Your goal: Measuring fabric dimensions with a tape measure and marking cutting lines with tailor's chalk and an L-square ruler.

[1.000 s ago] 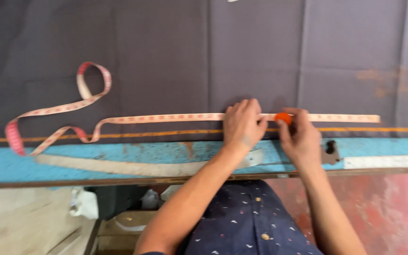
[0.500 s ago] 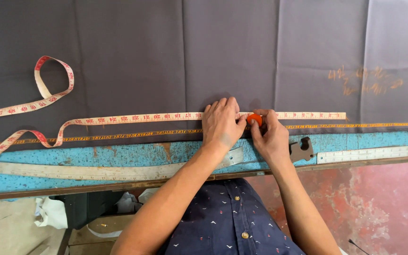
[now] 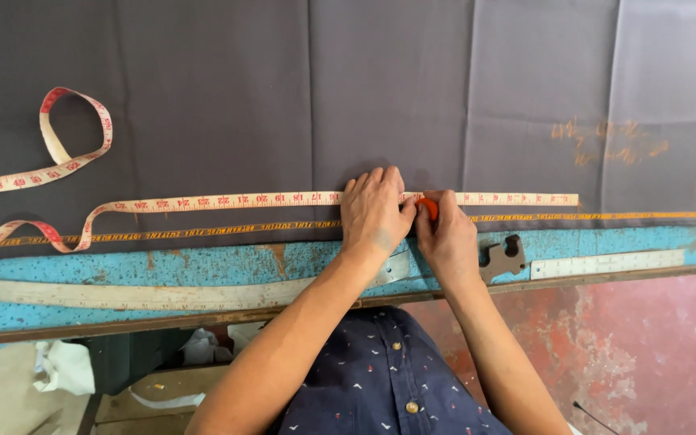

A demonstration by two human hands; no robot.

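Near the table's point(image 3: 203, 266) front edge, our left hand point(image 3: 374, 211) presses flat, fingers together, on the tape measure point(image 3: 227, 199) across the grey cloth point(image 3: 380, 89). Our right hand point(image 3: 443, 234) pinches orange chalk point(image 3: 428, 208) beside it; we should keep the tape taut, marking exactly at its edge.

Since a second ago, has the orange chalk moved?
No. The orange chalk in the right hand keeps its spot up-left of the metal bracket; only the camera shifted.
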